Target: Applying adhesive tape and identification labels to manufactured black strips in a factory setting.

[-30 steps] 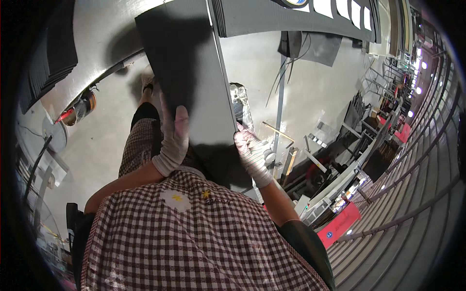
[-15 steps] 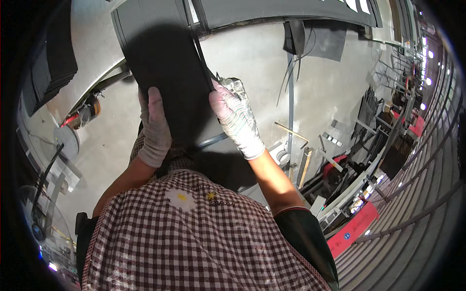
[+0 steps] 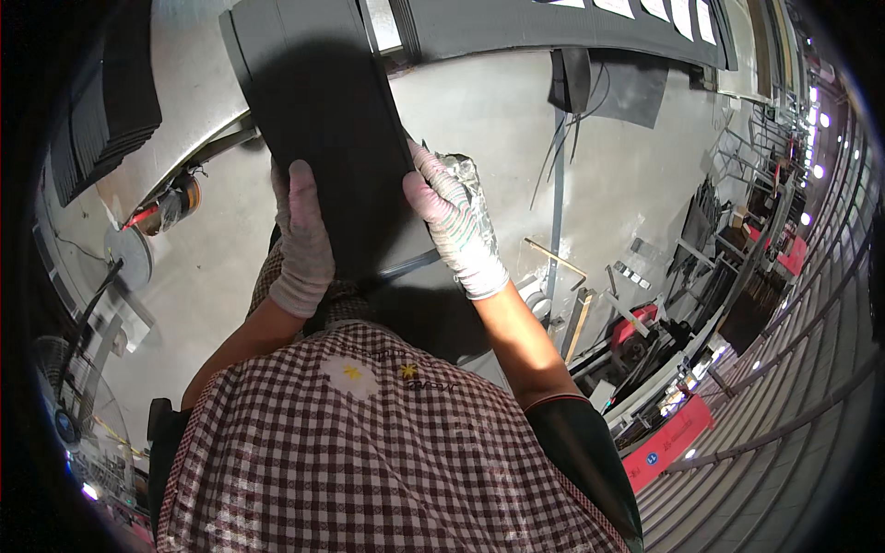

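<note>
Between my two gloved hands lies a stack of long black sheets [image 3: 341,138], running away from my body. My left hand [image 3: 302,235] is closed on its left edge, thumb up along the top face and the other fingers mostly hidden at the side. My right hand [image 3: 452,217] grips the right edge, its thumb bent at the rim and its forefinger stretched along the side. Both gloves are pale knitted ones with pinkish fingertips. A crumpled, shiny piece of plastic or foil [image 3: 472,180] shows just behind my right hand.
A bench with dark sheets and white papers [image 3: 613,7] crosses the far side. More stacked black sheets [image 3: 111,115] stand at the left, near a round grey disc [image 3: 129,258]. Metal frames, a wooden strip [image 3: 579,324] and a red panel [image 3: 668,442] are on the right.
The loose strip along the stack's right edge now lies closer to the rest. My right forefinger has stretched forward along that edge. The whole view has shifted slightly.
</note>
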Action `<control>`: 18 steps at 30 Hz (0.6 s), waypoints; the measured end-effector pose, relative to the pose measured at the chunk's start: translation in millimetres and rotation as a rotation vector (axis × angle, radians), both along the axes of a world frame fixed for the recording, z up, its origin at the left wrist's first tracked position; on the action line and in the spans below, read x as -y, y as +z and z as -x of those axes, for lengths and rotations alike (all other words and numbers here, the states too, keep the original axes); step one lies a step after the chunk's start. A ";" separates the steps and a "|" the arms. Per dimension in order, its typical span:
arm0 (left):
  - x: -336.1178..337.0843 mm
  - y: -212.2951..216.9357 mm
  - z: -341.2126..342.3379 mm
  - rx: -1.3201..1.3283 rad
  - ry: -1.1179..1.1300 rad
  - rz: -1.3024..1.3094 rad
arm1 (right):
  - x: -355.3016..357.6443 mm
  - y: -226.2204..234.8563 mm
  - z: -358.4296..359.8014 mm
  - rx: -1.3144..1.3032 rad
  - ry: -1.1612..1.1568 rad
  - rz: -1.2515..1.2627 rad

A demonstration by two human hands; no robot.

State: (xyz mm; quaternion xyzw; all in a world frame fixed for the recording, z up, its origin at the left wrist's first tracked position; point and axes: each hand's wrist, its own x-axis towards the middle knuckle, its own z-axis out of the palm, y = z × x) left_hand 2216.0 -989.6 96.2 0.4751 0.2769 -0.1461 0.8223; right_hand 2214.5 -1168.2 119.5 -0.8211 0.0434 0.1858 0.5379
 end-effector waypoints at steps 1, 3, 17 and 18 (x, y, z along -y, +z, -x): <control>0.4 0.8 -2.2 0.016 -0.012 0.004 | -2.7 -2.8 1.0 -0.051 -0.090 -0.092; -0.3 -4.6 -1.8 -0.001 0.003 0.024 | -5.5 -1.9 -0.7 -0.103 -0.175 -0.187; 0.6 -15.5 -3.1 -0.003 0.018 -0.076 | -2.9 -10.2 -29.5 -0.086 -0.151 -0.038; 1.4 -16.2 -3.5 -0.018 0.024 -0.081 | -3.7 -8.6 -31.2 -0.109 -0.154 -0.058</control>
